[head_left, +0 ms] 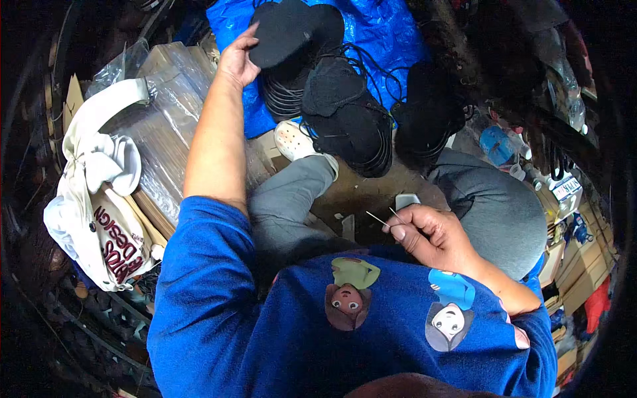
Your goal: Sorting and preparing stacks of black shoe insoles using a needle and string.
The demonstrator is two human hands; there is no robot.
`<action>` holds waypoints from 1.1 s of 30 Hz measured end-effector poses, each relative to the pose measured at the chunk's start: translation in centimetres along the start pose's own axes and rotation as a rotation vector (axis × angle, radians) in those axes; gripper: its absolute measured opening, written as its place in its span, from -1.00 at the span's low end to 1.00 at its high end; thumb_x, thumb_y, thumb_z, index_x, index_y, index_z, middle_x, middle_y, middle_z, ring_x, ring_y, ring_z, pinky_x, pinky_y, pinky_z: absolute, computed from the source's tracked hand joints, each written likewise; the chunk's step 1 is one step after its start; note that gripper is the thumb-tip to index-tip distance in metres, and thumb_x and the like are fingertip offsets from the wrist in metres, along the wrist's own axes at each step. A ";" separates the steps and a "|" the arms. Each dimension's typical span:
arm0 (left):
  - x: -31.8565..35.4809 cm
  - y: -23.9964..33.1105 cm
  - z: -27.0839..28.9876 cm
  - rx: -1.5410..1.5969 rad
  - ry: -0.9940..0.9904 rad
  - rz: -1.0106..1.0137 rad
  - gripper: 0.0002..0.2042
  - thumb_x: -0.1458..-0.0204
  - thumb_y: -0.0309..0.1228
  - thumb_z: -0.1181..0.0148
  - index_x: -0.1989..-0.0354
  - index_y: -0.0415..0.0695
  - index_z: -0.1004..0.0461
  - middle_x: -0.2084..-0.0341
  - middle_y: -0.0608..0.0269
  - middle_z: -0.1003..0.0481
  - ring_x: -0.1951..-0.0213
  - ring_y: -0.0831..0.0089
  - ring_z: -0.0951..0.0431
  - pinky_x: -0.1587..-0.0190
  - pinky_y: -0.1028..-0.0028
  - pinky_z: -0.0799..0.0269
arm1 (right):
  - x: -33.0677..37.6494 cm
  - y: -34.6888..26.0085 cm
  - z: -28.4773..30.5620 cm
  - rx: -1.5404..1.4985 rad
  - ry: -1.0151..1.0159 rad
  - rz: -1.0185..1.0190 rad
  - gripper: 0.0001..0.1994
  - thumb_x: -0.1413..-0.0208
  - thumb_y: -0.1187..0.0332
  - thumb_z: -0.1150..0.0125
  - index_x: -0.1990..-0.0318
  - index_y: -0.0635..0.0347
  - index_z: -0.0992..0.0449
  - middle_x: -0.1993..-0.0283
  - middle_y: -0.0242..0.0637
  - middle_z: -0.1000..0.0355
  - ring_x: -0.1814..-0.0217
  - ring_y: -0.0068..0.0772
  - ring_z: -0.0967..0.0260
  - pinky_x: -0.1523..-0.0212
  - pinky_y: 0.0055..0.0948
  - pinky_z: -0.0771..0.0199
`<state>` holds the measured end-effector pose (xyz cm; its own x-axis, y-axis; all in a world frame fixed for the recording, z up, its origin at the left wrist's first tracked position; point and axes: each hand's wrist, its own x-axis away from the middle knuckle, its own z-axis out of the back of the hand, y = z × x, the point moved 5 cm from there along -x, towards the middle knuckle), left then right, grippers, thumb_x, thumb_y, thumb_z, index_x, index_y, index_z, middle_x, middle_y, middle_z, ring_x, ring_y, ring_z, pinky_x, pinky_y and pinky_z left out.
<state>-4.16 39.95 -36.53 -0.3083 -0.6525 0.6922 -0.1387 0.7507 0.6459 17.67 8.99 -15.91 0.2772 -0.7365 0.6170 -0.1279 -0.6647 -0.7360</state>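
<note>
My left hand [240, 58] reaches far forward, its fingers at the edge of a flat, rounded black fabric piece [285, 36], which it seems to grip. Below that piece is a stack of similar black pieces [284, 96] with layered edges. My right hand [428, 232] is closed in front of my lap, thumb against fingers. A thin metal needle-like tool [377, 218] sticks out of that pinch, showing two slender points; the rest is hidden. More black pieces with loose cords lie in a middle heap [348, 123] and a right heap [428, 109].
A blue plastic sheet [391, 33] spreads under the black heaps. Plastic-wrapped cardboard [169, 99] and a white cloth bag [109, 219] lie at the left. My shoe [296, 140] stands near the heaps. A blue container [496, 144] and clutter fill the right side.
</note>
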 end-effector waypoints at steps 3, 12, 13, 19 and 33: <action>-0.7 -0.6 3.0 -0.655 0.294 -0.295 -0.52 0.11 -0.45 -0.08 -0.07 -0.29 -0.28 0.00 -0.06 -0.35 -0.02 0.12 -0.37 -0.10 0.31 -0.26 | 0.1 -0.1 -0.2 -0.031 -0.004 -0.002 -0.88 -0.14 0.42 -0.07 0.24 0.27 -0.46 0.46 -0.52 -0.34 0.41 -0.77 -0.18 0.38 -0.71 -0.20; 4.8 -13.1 -4.8 -2.316 -0.536 -0.774 -0.54 0.20 -0.33 -0.22 0.03 -0.02 -0.33 -0.10 0.19 -0.21 -0.14 0.17 -0.17 -0.10 0.15 -0.14 | -0.1 0.1 -0.1 -0.010 -0.006 -0.024 -0.88 -0.12 0.39 -0.08 0.25 0.22 -0.43 0.45 -0.35 -0.40 0.39 -0.62 -0.34 0.33 -0.59 -0.33; 4.8 -13.2 -5.2 -2.310 -0.544 -0.781 -0.54 0.20 -0.33 -0.22 0.03 -0.02 -0.33 -0.10 0.19 -0.21 -0.14 0.17 -0.17 -0.10 0.15 -0.14 | -0.1 0.2 0.0 -0.010 -0.007 -0.025 -0.88 -0.12 0.39 -0.08 0.25 0.22 -0.43 0.45 -0.35 -0.40 0.38 -0.62 -0.34 0.33 -0.59 -0.33; 3.4 -9.5 -4.7 -1.626 -0.268 -0.736 -0.82 0.09 -0.34 -0.03 0.40 -0.12 -0.52 0.46 0.07 -0.52 0.33 0.11 -0.51 0.12 0.20 -0.37 | -0.2 0.0 -0.1 -0.061 -0.020 -0.022 -0.88 -0.14 0.41 -0.05 0.23 0.24 -0.44 0.44 -0.44 -0.37 0.39 -0.70 -0.25 0.35 -0.65 -0.25; -1.1 -7.4 2.8 -0.715 0.174 -0.103 -0.78 0.00 -0.63 0.06 0.17 -0.34 -0.43 0.37 0.11 -0.52 0.46 0.46 -0.57 0.38 0.55 -0.46 | -0.2 -0.2 0.1 0.018 -0.003 0.013 -0.88 -0.12 0.39 -0.07 0.26 0.23 -0.43 0.43 -0.34 -0.43 0.38 -0.56 -0.39 0.33 -0.58 -0.35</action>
<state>-5.43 35.40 -42.99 -0.1650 -0.7674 0.6195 0.5059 0.4733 0.7211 17.70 9.24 -15.89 0.2783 -0.7447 0.6067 -0.1141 -0.6528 -0.7489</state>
